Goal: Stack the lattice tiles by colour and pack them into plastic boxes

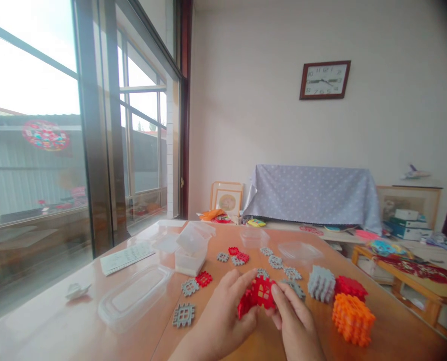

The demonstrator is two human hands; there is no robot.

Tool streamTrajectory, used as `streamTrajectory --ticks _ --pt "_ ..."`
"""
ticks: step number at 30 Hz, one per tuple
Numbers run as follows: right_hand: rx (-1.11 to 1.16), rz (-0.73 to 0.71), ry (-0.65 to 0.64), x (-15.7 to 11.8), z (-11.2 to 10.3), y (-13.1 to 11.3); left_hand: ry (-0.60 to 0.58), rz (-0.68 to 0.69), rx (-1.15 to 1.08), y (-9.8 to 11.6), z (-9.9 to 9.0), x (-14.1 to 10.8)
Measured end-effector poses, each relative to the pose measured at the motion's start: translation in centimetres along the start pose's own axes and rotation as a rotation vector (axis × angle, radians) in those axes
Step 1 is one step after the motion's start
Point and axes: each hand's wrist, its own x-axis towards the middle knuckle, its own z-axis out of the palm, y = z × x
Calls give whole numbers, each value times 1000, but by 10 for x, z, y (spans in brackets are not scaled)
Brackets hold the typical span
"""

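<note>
My left hand [229, 308] and my right hand [295, 316] are both closed on red interlocking building tiles [264, 293] with square window openings. One red tile faces me, and another stands at an angle to it near my left thumb. Where they meet is partly hidden by my fingers. Just beyond my hands lie grey tiles [293, 288], partly covered by them. To the left, a grey tile [184, 315] lies flat on the table. Stacks of grey tiles [321, 284], red tiles [351, 288] and orange tiles [354, 319] stand to the right.
More grey tiles [275, 261] and red tiles [204, 279] lie scattered on the wooden table [148, 321]. Clear plastic boxes [191, 258], a clear lid [135, 296], a printed sheet [127, 257] and a crumpled wrapper [76, 291] are around them. A window [31, 165] borders the left side.
</note>
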Motion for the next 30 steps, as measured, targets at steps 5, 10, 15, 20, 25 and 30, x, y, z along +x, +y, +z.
streamTrajectory --ticks 5,10,15,20,25,30 --pt "101 115 -98 1 2 -2 -27 -37 -72 2 -3 4" --pt "72 52 -38 0 3 -11 55 -92 -132 -15 -4 9" --pt "26 29 0 1 2 -12 115 -195 -142 -45 -7 11" --pt "4 23 -7 3 3 -9 81 -185 -106 -55 -4 11" --pt "8 20 -2 2 4 -10 45 -222 -29 -51 1 11" --pt "4 23 -4 0 4 -11 131 -253 -31 -58 -1 10"
